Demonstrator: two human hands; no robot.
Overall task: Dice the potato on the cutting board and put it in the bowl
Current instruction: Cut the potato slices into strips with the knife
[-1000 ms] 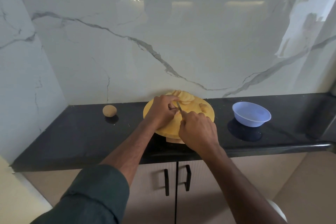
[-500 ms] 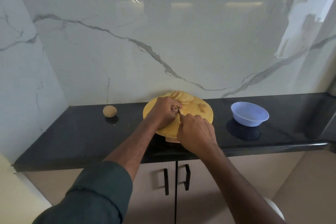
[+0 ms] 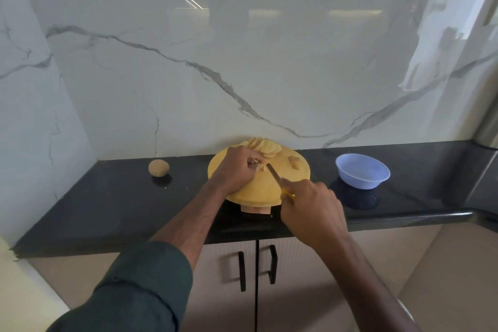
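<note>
A round yellow cutting board [image 3: 262,188] lies on the black counter. Potato slices [image 3: 265,147] are fanned along its far edge, and a small potato chunk [image 3: 294,162] sits to their right. My left hand [image 3: 237,167] curls over a potato piece [image 3: 259,166] near the board's middle and pinches it. My right hand [image 3: 314,209] grips a knife [image 3: 274,175] by its yellow handle; the blade points up-left toward the held piece. An empty lilac bowl [image 3: 362,171] stands to the right of the board.
A whole potato [image 3: 158,167] sits on the counter [image 3: 107,205] to the left. A marble wall rises behind and at the left. Cabinet doors with black handles [image 3: 257,267] are below the counter edge.
My right hand has drawn back toward me and to the right, exposing the knife blade. The left hand stays on the potato piece.
</note>
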